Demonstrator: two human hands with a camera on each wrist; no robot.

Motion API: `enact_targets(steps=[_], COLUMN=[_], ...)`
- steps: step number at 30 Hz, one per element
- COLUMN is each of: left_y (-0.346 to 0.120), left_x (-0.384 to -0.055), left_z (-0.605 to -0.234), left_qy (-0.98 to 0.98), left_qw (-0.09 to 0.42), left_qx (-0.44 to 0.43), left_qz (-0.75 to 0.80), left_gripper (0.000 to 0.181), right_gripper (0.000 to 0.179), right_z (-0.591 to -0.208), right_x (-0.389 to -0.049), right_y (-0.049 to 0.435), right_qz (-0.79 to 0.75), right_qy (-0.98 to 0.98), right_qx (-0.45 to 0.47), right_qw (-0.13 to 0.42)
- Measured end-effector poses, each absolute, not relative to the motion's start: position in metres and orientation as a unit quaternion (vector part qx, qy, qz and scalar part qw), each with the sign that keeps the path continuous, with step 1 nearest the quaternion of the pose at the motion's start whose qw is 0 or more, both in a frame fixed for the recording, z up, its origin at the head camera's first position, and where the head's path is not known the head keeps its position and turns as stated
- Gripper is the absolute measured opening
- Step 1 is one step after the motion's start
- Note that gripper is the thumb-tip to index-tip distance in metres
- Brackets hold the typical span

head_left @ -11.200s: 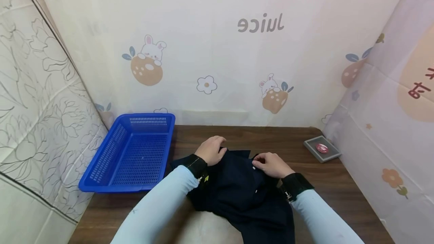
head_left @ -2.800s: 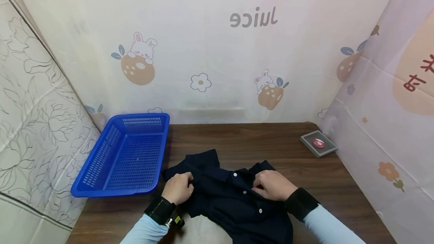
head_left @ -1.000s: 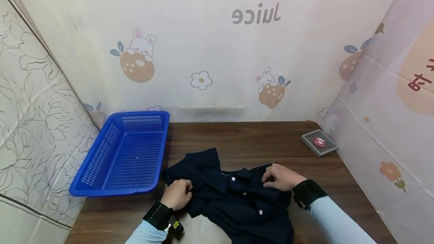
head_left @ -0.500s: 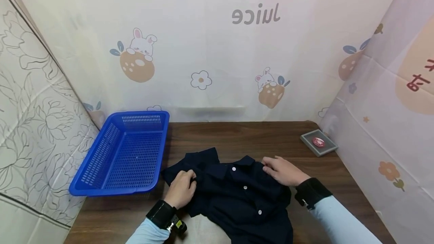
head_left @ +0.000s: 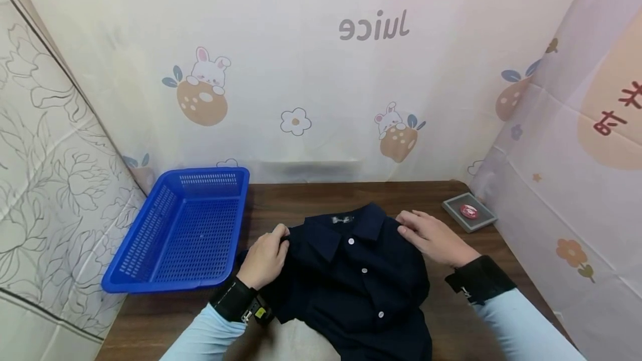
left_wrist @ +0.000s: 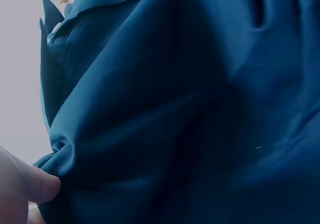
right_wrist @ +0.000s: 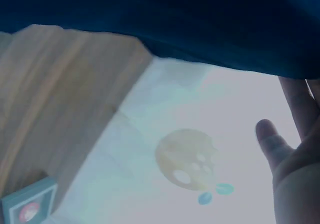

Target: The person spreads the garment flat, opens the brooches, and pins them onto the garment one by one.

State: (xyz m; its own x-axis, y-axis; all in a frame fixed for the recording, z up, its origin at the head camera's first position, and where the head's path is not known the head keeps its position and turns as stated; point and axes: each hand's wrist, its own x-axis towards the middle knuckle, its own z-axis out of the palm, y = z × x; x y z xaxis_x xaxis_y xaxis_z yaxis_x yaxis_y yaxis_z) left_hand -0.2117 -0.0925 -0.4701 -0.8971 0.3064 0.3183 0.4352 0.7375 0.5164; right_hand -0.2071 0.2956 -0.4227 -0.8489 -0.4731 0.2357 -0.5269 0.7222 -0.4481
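A dark navy button-up shirt (head_left: 346, 277) with white buttons lies collar-away in front of me in the head view; its collar (head_left: 370, 222) stands up around a small label. At the shoulder on the left, my left hand (head_left: 263, 258) pinches the cloth; the left wrist view shows its thumb (left_wrist: 45, 185) pressed against a bunched fold. My right hand (head_left: 436, 237) is at the opposite shoulder, fingertips touching the edge. In the right wrist view its thumb (right_wrist: 274, 141) stands apart from the cloth, and the fingers reach partly hidden behind the shirt.
A blue perforated basket (head_left: 112, 277) stands on the left of the brown wooden table (head_left: 296, 196). Near the right back corner lies a small grey tray (head_left: 451, 205) with a red-and-white round item (head_left: 469, 211). Patterned sheets (head_left: 301, 71) hang behind and at both sides.
Both hands have moved away from the body, bringing the shirt's shoulders and collar farther up the table. The collar has spread wider and its label shows. The right hand has also shifted right.
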Motion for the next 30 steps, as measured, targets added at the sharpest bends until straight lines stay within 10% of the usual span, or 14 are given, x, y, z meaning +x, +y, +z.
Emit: enact_targets(steps=[18, 30], left_y=[-0.129, -0.135], left_x=[-0.236, -0.244], left_z=[-0.394, -0.380], left_qy=[-0.907, -0.902], left_qw=[0.137, 0.145], left_qx=[-0.243, -0.257], left_qz=[-0.315, -0.314], left_gripper=[0.009, 0.008], right_gripper=[0.027, 0.024], right_z=[-0.353, -0.360], right_x=[-0.193, -0.194], right_y=[0.301, 0.304], right_qz=[0.183, 0.195], right_qy=[-0.896, -0.943], right_qx=[0.324, 0.270], right_qw=[0.241, -0.001])
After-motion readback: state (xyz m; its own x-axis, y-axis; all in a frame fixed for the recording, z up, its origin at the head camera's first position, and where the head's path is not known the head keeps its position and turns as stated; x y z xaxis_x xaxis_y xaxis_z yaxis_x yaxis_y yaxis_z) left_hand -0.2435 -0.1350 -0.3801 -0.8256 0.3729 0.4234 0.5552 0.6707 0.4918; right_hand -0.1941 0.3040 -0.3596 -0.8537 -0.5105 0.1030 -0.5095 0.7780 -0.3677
